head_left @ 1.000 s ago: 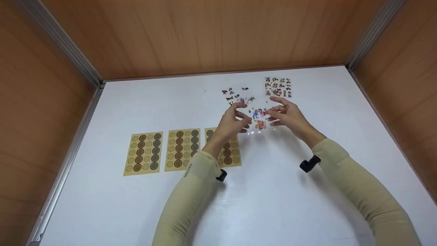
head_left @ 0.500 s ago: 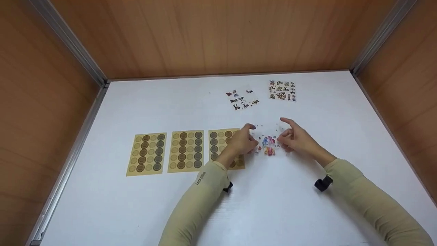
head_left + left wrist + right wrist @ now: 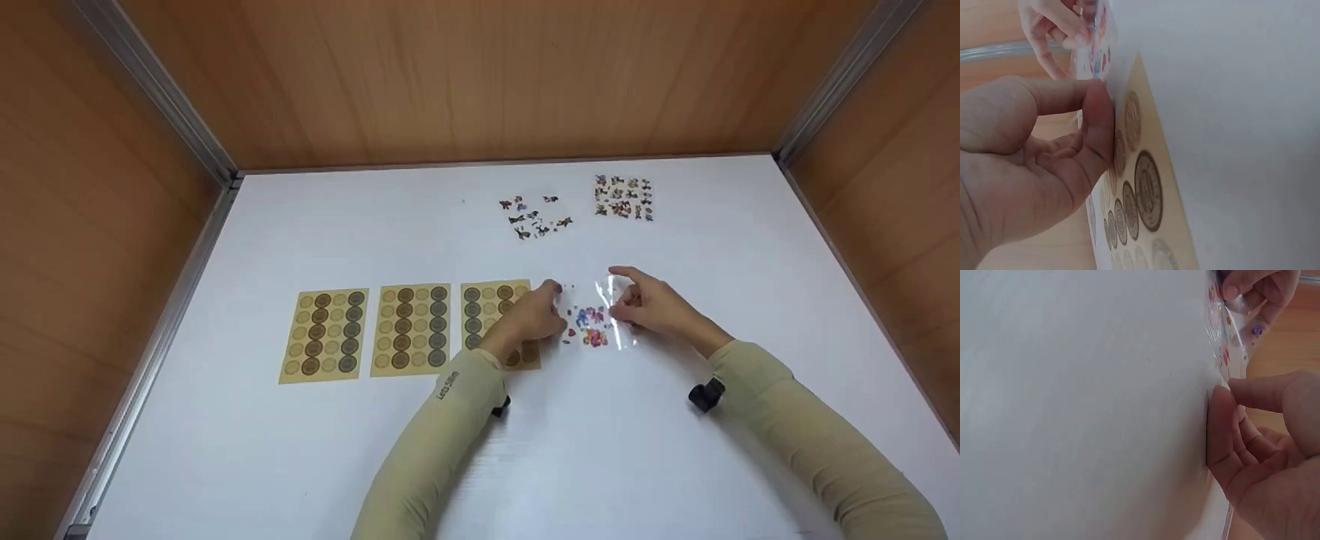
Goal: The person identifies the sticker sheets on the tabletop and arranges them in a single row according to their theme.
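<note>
A clear sticker sheet with small colourful cartoon figures is stretched between both hands, low over the white table. My left hand pinches its left edge between thumb and index finger. On the opposite side, my right hand pinches the right edge, its index finger reaching up along the sheet. The right wrist view shows the transparent film bowing slightly, with the right hand's thumb and finger meeting at its edge. Under the left hand lies the rightmost tan sheet of round seal stickers, partly covered by that hand.
Two more tan seal-sticker sheets, a middle one and a left one, lie in a row with it. Farther back are two clear sticker sheets, one tilted and one straighter. Wooden panels enclose the white table.
Both hands have brought the clear sticker sheet from near the back sheets toward the front, lowering it beside the rightmost tan sheet. In the last half second they barely moved; glare now crosses the film.
</note>
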Demonstrator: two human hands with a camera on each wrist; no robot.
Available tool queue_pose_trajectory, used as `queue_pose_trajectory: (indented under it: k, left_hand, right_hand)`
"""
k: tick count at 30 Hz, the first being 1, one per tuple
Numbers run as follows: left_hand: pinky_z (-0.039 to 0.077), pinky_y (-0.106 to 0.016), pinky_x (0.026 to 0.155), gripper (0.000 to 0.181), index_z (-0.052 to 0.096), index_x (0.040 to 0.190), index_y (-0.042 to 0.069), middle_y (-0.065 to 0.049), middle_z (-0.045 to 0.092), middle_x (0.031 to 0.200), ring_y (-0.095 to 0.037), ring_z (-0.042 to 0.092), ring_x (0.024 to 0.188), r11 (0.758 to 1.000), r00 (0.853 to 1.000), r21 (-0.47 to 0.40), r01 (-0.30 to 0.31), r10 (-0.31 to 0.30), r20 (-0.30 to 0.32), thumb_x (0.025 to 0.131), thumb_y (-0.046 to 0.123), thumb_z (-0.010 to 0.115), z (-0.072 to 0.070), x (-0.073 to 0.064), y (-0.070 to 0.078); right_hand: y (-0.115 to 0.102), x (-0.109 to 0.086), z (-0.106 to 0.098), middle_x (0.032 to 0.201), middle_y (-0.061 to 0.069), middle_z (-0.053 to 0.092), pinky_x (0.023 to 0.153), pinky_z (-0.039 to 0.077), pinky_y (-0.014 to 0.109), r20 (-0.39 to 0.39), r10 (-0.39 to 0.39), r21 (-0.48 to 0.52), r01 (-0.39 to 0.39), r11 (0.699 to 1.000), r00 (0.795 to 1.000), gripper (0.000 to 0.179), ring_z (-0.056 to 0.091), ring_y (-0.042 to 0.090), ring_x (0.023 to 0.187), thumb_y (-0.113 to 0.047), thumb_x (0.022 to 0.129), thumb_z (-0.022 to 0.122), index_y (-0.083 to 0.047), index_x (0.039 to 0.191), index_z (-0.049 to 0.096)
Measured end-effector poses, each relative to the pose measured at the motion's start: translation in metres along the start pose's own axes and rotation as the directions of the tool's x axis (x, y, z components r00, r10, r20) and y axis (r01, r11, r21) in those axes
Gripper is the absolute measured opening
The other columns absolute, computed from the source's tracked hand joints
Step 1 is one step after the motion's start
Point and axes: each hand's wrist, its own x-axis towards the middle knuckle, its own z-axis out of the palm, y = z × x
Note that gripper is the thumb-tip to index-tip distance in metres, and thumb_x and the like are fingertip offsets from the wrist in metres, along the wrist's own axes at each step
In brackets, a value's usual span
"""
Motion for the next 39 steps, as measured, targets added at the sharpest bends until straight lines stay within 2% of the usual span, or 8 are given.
queue_pose_trajectory:
  k: [5, 11, 15, 17, 21, 26, 35, 39]
  left_hand:
    - [0.051, -0.027, 0.061, 0.061, 0.042, 0.151, 0.009, -0.004, 0.061, 0.096, -0.015, 0.059, 0.071, 1.000, 1.000, 0.022, -0.013, 0.013, 0.013, 0.095, 0.012, 0.067, -0.002, 0.003, -0.005]
    - [0.050, -0.027, 0.062, 0.061, 0.041, 0.152, 0.005, -0.004, 0.060, 0.092, -0.015, 0.057, 0.073, 0.994, 0.998, 0.079, -0.069, 0.069, 0.004, 0.097, 0.012, 0.066, 0.001, 0.005, -0.008]
    - [0.055, -0.031, 0.088, 0.065, 0.035, 0.155, 0.003, -0.011, 0.064, 0.111, -0.020, 0.062, 0.095, 0.990, 0.995, 0.100, -0.104, 0.104, 0.000, 0.098, 0.012, 0.065, 0.002, 0.005, -0.009]
    - [0.048, -0.033, 0.105, 0.070, 0.030, 0.157, 0.001, -0.015, 0.063, 0.125, -0.023, 0.061, 0.112, 0.988, 0.993, 0.103, -0.114, 0.114, 0.000, 0.098, 0.013, 0.064, 0.001, 0.004, -0.010]
    - [0.024, -0.033, 0.122, 0.080, 0.016, 0.161, 0.001, -0.019, 0.045, 0.153, -0.027, 0.041, 0.143, 0.992, 0.996, 0.084, -0.090, 0.090, 0.004, 0.099, 0.014, 0.064, 0.001, 0.003, -0.012]
    - [0.010, -0.032, 0.124, 0.086, 0.007, 0.162, 0.001, -0.019, 0.015, 0.167, -0.027, 0.012, 0.154, 0.997, 0.999, 0.067, -0.041, 0.040, 0.012, 0.099, 0.017, 0.063, 0.002, 0.003, -0.011]
    - [0.027, -0.036, 0.121, 0.085, 0.010, 0.162, 0.002, -0.025, 0.018, 0.164, -0.032, 0.037, 0.145, 0.994, 1.000, 0.108, 0.001, -0.001, -0.005, 0.099, 0.020, 0.064, 0.003, 0.003, -0.009]
    - [0.030, -0.036, 0.119, 0.083, 0.011, 0.162, 0.002, -0.025, 0.019, 0.164, -0.033, 0.041, 0.142, 0.992, 1.000, 0.124, 0.013, -0.012, -0.007, 0.100, 0.021, 0.063, 0.004, 0.003, -0.008]
  right_hand:
    - [-0.002, 0.003, -0.003, 0.092, 0.014, 0.065, 0.059, 0.057, 0.029, 0.057, 0.064, 0.068, -0.068, 0.995, 0.996, 0.077, 0.061, 0.018, 0.068, -0.010, 0.094, 0.072, -0.001, 0.157, 0.029]
    - [0.000, 0.003, -0.007, 0.090, 0.012, 0.065, 0.060, 0.059, 0.031, 0.081, 0.093, 0.088, -0.100, 0.991, 0.992, 0.080, 0.062, 0.019, 0.069, -0.012, 0.095, 0.072, -0.002, 0.159, 0.025]
    - [0.003, 0.002, -0.007, 0.089, 0.011, 0.064, 0.061, 0.060, 0.032, 0.071, 0.102, 0.115, -0.109, 0.987, 0.992, 0.080, 0.062, 0.019, 0.068, -0.011, 0.095, 0.073, -0.005, 0.160, 0.025]
    - [0.003, 0.002, -0.006, 0.089, 0.011, 0.063, 0.060, 0.060, 0.032, 0.067, 0.102, 0.127, -0.109, 0.986, 0.993, 0.080, 0.062, 0.018, 0.067, -0.011, 0.095, 0.073, -0.005, 0.160, 0.025]
    - [0.001, 0.001, -0.005, 0.090, 0.011, 0.063, 0.060, 0.060, 0.032, 0.072, 0.088, 0.129, -0.097, 0.987, 0.994, 0.080, 0.062, 0.019, 0.068, -0.011, 0.095, 0.072, -0.004, 0.160, 0.025]
    - [0.000, -0.001, -0.004, 0.090, 0.012, 0.064, 0.060, 0.059, 0.032, 0.073, 0.087, 0.129, -0.095, 0.987, 0.994, 0.081, 0.062, 0.019, 0.068, -0.010, 0.095, 0.072, -0.004, 0.160, 0.024]
    - [0.004, 0.001, -0.003, 0.091, 0.011, 0.064, 0.059, 0.058, 0.029, 0.060, 0.090, 0.159, -0.098, 0.982, 0.994, 0.078, 0.060, 0.016, 0.069, -0.008, 0.095, 0.071, -0.003, 0.159, 0.026]
    - [0.005, -0.001, -0.002, 0.094, 0.013, 0.064, 0.060, 0.059, 0.030, 0.053, 0.084, 0.180, -0.092, 0.979, 0.995, 0.078, 0.061, 0.017, 0.070, -0.007, 0.095, 0.070, -0.002, 0.159, 0.026]
